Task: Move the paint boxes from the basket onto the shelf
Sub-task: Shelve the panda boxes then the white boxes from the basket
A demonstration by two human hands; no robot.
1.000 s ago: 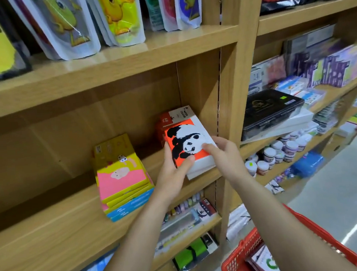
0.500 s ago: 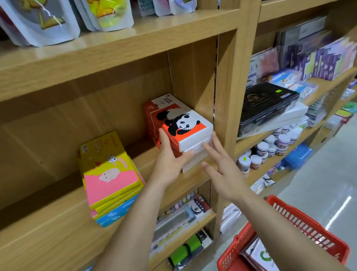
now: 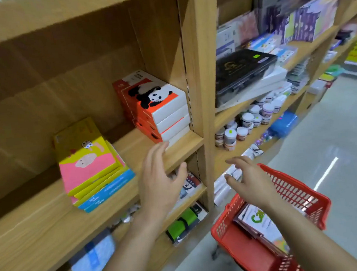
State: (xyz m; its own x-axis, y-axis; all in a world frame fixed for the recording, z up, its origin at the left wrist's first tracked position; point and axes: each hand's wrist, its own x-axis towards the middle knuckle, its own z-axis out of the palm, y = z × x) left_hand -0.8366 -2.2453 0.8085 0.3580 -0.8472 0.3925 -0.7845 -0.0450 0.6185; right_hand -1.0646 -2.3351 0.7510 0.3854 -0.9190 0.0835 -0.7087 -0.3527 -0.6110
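Observation:
A stack of orange-and-white panda paint boxes (image 3: 157,107) stands on the wooden shelf (image 3: 180,143), pushed against the upright divider. My left hand (image 3: 160,180) hovers just below and in front of the stack, fingers spread, holding nothing. My right hand (image 3: 246,181) is open above the red basket (image 3: 294,192), which sits on the floor at lower right. Inside the basket lie flat boxes, one white with green lettering (image 3: 258,219). A second stack of yellow, pink and blue boxes (image 3: 89,164) rests further left on the same shelf.
The neighbouring bay holds a black case (image 3: 243,69), small paint jars (image 3: 245,123) and purple packs (image 3: 306,24). Lower shelves carry a green-and-black item (image 3: 185,221) and a blue pack (image 3: 91,259). Grey floor (image 3: 335,139) stretches to the right.
Both hands have let go of the top panda box, which now rests on its stack, and have drawn back and down; my right hand has moved over the basket.

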